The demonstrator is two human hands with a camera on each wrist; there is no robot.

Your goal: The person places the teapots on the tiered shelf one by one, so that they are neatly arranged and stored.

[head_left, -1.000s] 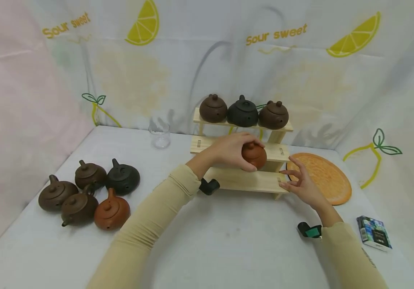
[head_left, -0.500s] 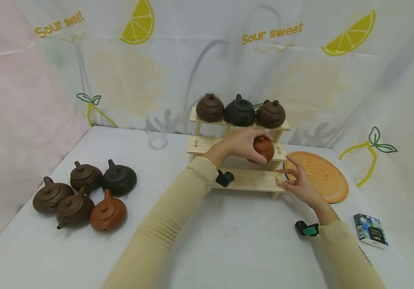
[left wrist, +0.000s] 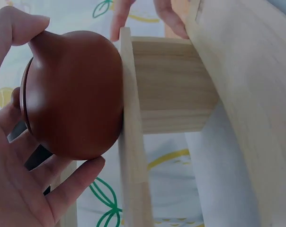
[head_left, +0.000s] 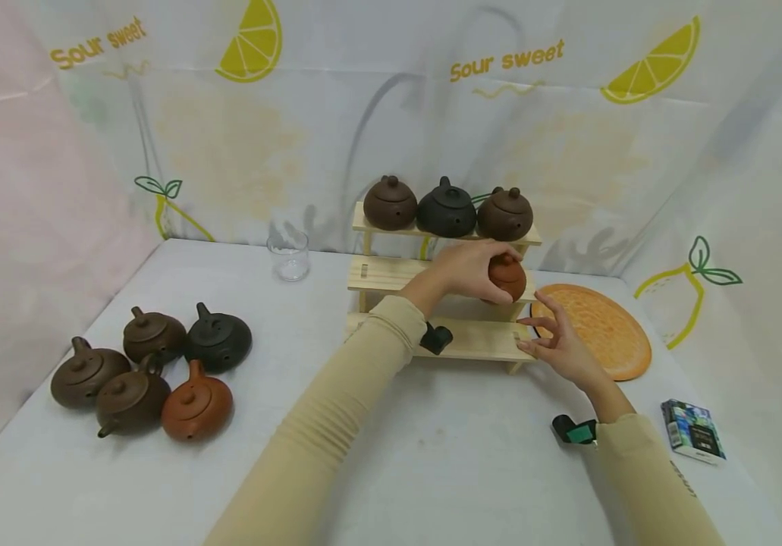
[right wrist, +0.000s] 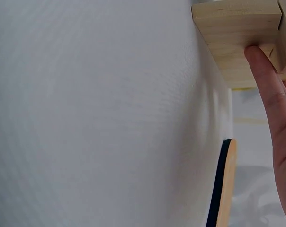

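Note:
My left hand (head_left: 462, 271) grips a small reddish-brown clay teapot (head_left: 508, 279) at the right end of the rack's middle tier. In the left wrist view the thumb lies on the teapot's (left wrist: 76, 94) short spout and the fingers spread round its lid side and body; its base is right against the board. My right hand (head_left: 561, 350) touches the right end of the three-tier wooden rack (head_left: 384, 274), fingers spread across the middle and lower tiers. From the right wrist, one straight finger (right wrist: 268, 80) reaches to the rack's wooden end support (right wrist: 235, 47).
Two brown teapots and a black teapot (head_left: 447, 212) stand on the top tier. Several more, including an orange-brown teapot (head_left: 196, 407), cluster at left. A clear glass (head_left: 290, 262) stands behind them. Right of the rack lie a round pizza-patterned board (head_left: 598, 334) and a small box (head_left: 693, 431).
My left hand has carried the reddish-brown teapot rightward along the middle tier to its right end. The right hand keeps its place at the rack's end. The head view has shifted slightly.

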